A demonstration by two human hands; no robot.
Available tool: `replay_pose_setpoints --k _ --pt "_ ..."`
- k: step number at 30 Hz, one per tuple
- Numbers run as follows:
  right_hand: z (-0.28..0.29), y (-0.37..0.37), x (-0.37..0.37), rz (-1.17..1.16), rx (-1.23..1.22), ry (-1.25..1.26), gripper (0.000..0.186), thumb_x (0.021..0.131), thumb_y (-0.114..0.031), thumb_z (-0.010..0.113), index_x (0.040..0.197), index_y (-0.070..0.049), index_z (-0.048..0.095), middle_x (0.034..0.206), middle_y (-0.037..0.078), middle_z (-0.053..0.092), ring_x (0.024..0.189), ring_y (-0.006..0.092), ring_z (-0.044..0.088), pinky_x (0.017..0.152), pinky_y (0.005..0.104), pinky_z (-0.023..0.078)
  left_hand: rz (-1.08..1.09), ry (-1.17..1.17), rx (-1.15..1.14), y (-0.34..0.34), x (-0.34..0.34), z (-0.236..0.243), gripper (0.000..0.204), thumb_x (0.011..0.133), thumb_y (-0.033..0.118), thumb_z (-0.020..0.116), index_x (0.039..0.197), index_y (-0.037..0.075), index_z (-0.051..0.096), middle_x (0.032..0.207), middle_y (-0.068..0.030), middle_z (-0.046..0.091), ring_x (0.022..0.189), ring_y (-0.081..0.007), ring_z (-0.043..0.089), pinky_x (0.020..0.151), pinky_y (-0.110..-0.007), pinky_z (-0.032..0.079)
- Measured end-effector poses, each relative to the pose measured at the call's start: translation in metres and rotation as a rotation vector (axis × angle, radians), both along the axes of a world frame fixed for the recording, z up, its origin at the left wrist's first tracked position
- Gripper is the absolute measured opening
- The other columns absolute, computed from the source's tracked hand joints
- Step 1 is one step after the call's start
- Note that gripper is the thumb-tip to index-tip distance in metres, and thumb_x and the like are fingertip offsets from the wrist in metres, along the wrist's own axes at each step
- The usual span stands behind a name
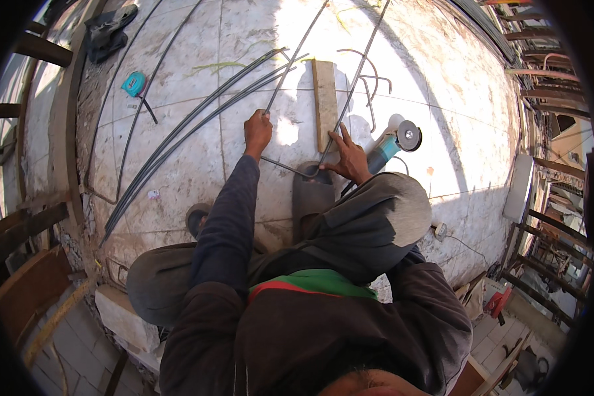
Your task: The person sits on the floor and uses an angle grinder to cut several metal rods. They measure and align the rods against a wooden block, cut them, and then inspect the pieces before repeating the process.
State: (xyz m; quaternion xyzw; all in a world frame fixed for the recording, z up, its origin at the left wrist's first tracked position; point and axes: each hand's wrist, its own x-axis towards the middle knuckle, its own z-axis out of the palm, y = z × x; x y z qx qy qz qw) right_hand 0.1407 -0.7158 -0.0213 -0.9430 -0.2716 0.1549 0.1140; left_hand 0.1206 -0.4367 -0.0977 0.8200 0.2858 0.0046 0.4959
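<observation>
My left hand (pixel 257 135) is closed round a thin steel rod (pixel 362 69). This rod looks bent into a long U, its two legs running away from me and its short bend lying by my sandal (pixel 308 204). My right hand (pixel 351 158) rests on the right leg, fingers hooked over it and thumb near the bend. Beside that hand lies a teal angle grinder (pixel 381 155), its disc facing up. A short wooden board (pixel 325 102) lies between the two legs.
Several long rods (pixel 171 138) lie in a bundle at left, beyond them a teal tape measure (pixel 133 84) and a dark cloth (pixel 107 33). Short bent rods (pixel 369 99) lie right of the board. Timber and a stone block (pixel 518 188) edge the pale tiled floor (pixel 462 158).
</observation>
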Motion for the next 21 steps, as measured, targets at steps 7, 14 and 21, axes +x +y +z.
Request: replay_pose_setpoints --k 7,14,21 --pt "-0.002 -0.001 -0.002 0.02 -0.007 -0.073 0.101 0.053 -0.055 0.086 0.137 -0.015 0.045 0.153 0.016 0.029 0.119 0.0372 0.055 0.093 0.0508 0.046 -0.002 0.053 0.011 -0.002 0.002 0.004 0.025 0.095 0.021 0.053 0.107 0.002 0.064 0.091 -0.0215 0.069 0.087 -0.0392 0.066 0.078 -0.044 0.05" --pt "-0.003 -0.002 0.0 0.075 -0.009 -0.073 0.102 0.057 -0.059 0.082 0.139 -0.013 0.044 0.154 0.009 0.031 0.134 0.0347 0.041 0.102 0.0494 0.042 0.001 0.028 0.046 -0.004 0.002 0.008 0.024 0.095 0.02 0.053 0.105 0.001 0.064 0.09 -0.0217 0.069 0.087 -0.0402 0.065 0.077 -0.045 0.05" --pt "-0.001 -0.001 0.0 0.091 0.011 -0.116 0.099 0.055 -0.058 0.083 0.135 -0.012 0.047 0.151 0.007 0.036 0.132 0.0317 0.042 0.1 0.047 0.043 0.016 -0.028 0.063 -0.003 0.002 -0.006 0.028 0.092 0.024 0.055 0.106 0.003 0.066 0.077 -0.0186 0.068 0.077 -0.0341 0.067 0.073 -0.041 0.049"
